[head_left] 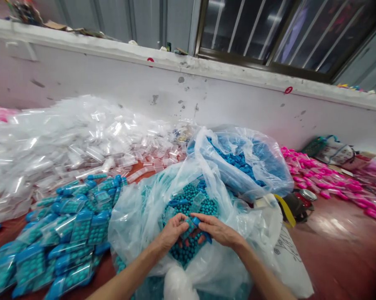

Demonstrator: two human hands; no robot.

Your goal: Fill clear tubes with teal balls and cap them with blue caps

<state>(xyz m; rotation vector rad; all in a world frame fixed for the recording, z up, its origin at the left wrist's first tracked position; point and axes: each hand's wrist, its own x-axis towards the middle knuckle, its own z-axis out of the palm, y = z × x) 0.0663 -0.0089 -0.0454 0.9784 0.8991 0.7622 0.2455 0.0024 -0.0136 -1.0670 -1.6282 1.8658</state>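
Note:
My left hand point(174, 228) pinches a small clear plastic container point(190, 227) that shows teal beads inside. The fingers of my right hand point(218, 230) are closed on a blue cap point(195, 221) at the container's upper end; whether it is fully seated I cannot tell. Another blue piece point(207, 237) shows beneath my right fingers. Both hands are over an open translucent bag point(128, 221) of loose teal beads point(188, 254). On the beads lie a clear container point(197, 201) and a blue cap point(179, 203).
Filled, blue-capped containers point(81, 227) are piled at left, with a heap of clear empty ones point(81, 137) behind. Behind the bead bag, another bag point(278, 179) holds blue caps point(237, 162). Pink-capped packs point(322, 171) and a yellow strap point(286, 210) lie at right. A wall point(138, 91) stands behind.

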